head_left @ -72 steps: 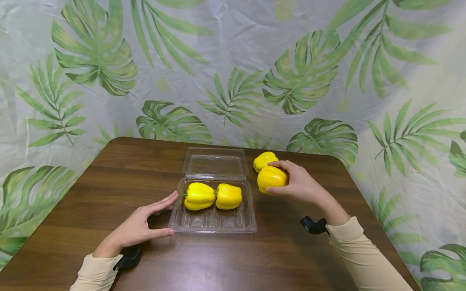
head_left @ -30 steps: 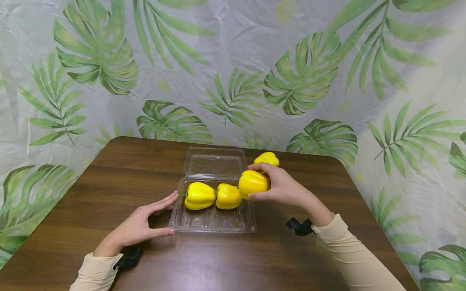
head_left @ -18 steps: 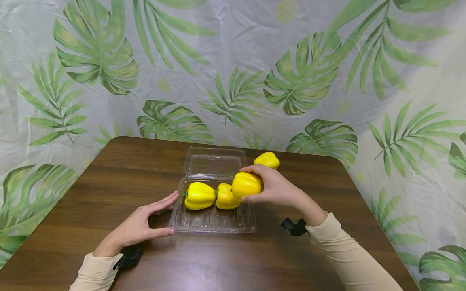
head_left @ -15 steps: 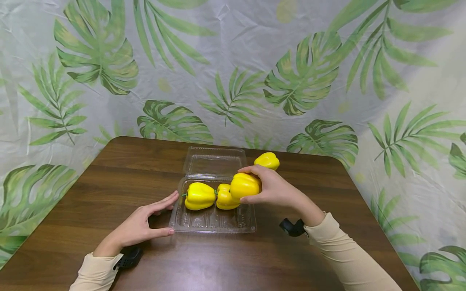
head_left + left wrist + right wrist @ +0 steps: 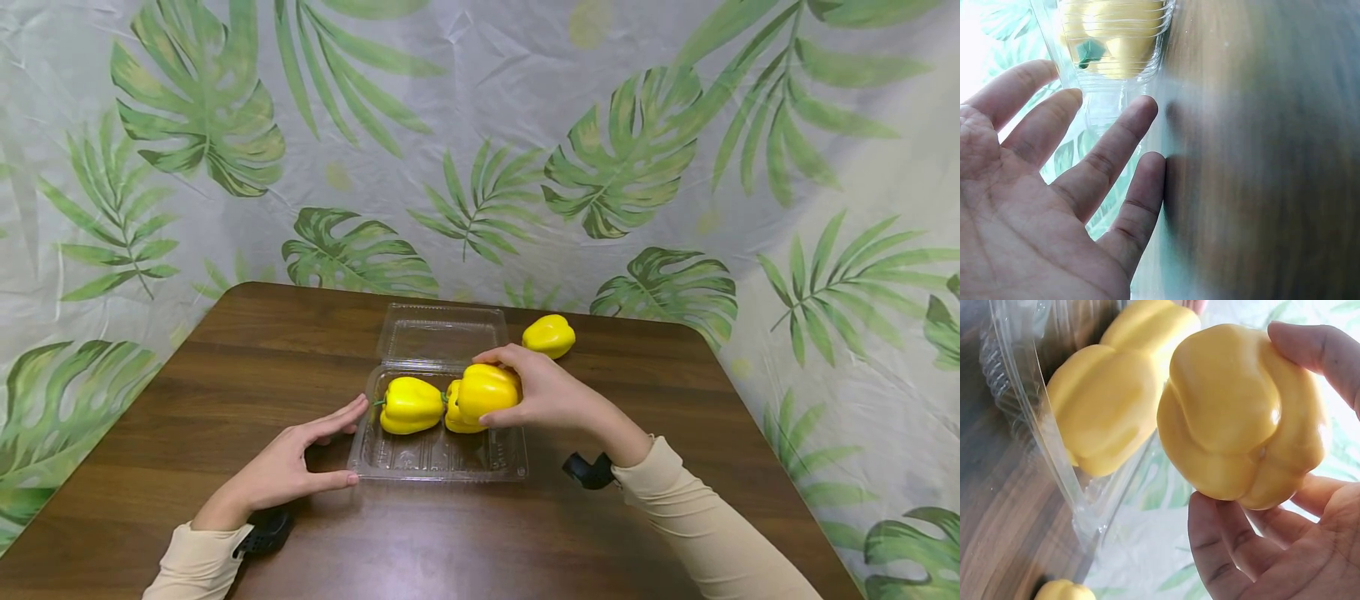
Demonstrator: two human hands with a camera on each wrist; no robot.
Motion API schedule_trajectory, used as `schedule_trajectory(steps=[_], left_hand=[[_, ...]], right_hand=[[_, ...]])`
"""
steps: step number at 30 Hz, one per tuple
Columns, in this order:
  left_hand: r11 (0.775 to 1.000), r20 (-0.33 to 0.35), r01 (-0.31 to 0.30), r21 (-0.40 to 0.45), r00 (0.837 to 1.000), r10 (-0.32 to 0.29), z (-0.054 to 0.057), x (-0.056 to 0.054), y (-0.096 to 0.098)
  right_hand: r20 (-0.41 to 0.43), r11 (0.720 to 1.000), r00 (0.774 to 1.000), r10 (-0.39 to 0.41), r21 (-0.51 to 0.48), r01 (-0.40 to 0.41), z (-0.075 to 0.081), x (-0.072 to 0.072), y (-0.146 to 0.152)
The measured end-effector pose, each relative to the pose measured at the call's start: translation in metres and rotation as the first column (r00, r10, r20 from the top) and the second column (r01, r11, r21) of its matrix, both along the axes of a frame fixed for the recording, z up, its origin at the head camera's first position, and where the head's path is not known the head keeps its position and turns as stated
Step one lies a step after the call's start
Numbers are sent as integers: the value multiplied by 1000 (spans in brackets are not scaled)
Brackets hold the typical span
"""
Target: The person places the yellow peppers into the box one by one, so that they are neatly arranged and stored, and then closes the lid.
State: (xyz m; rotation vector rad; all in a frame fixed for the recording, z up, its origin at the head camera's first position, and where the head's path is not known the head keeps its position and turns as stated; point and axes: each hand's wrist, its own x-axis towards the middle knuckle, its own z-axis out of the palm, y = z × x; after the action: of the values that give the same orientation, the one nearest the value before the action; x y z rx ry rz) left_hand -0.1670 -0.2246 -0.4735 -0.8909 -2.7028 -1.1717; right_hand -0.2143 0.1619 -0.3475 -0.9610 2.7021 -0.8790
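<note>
My right hand [image 5: 551,389] grips a yellow bell pepper [image 5: 487,393] between thumb and fingers, above the right half of a clear plastic clamshell container [image 5: 438,477]. Two more yellow peppers lie in the container: the left pepper [image 5: 411,406] shows fully, while the right pepper [image 5: 459,417] is partly hidden behind the held one. In the right wrist view the held pepper [image 5: 1241,419] shows its lobed bottom end. My left hand [image 5: 292,458] rests with spread fingers at the container's left edge; its palm [image 5: 1029,231] faces the container wall in the left wrist view.
The container's lid [image 5: 444,335] is folded back behind it, lying toward the far edge of the brown wooden table [image 5: 277,358]. Another yellow pepper [image 5: 549,336] lies on the table to the right of the lid. A leaf-patterned cloth [image 5: 480,167] hangs behind the table.
My right hand has carried the held pepper leftward from the table's right side to over the container, covering part of the right pepper. The left hand and container have stayed put.
</note>
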Motion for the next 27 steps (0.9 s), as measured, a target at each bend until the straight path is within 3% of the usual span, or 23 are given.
schedule_trajectory(steps=[27], left_hand=[[1000, -1, 12, 12, 1000, -12, 1, 0, 0]], right_hand=[[16, 995, 997, 80, 49, -81, -5, 1, -27]])
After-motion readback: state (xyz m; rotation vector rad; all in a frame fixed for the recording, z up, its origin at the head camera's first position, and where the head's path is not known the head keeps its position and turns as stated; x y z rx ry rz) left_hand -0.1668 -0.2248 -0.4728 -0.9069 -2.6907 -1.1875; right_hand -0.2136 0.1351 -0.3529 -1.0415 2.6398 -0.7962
